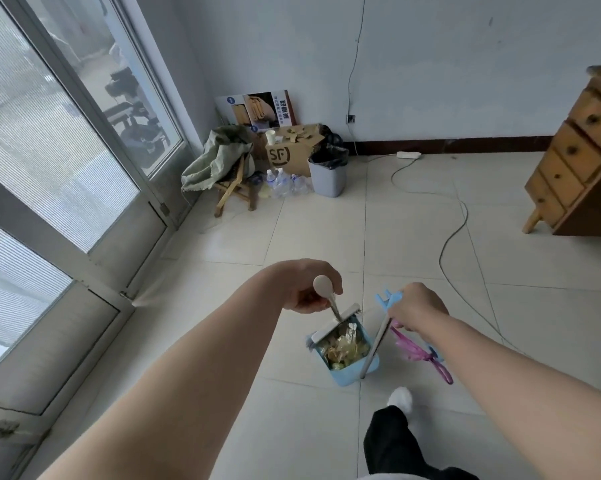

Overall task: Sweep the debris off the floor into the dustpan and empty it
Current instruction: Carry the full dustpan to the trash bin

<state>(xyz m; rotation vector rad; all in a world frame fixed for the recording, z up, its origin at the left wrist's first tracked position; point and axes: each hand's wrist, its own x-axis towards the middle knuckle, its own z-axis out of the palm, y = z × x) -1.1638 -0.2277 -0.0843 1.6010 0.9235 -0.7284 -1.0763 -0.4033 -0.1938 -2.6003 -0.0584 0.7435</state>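
A light-blue dustpan (348, 372) hangs low in the middle of the view, above the tiled floor. It is filled with crumpled foil and yellowish wrappers (340, 348). My left hand (309, 289) grips the dustpan's long handle just below its white rounded tip (322, 284). My right hand (415, 308) holds a metal broom handle (375, 344) with a blue end, together with pink plastic hangers (420, 355) that dangle to the right of the dustpan. The broom's head is hidden behind the dustpan.
A grey bin (327, 174) with a black liner stands at the far wall beside a cardboard box (290, 152), plastic bottles (285, 183) and a wooden stool (235, 188) draped with cloth. A cable (454, 233) snakes across the floor. A wooden drawer chest (583, 157) is at right, glass doors (49, 161) at left.
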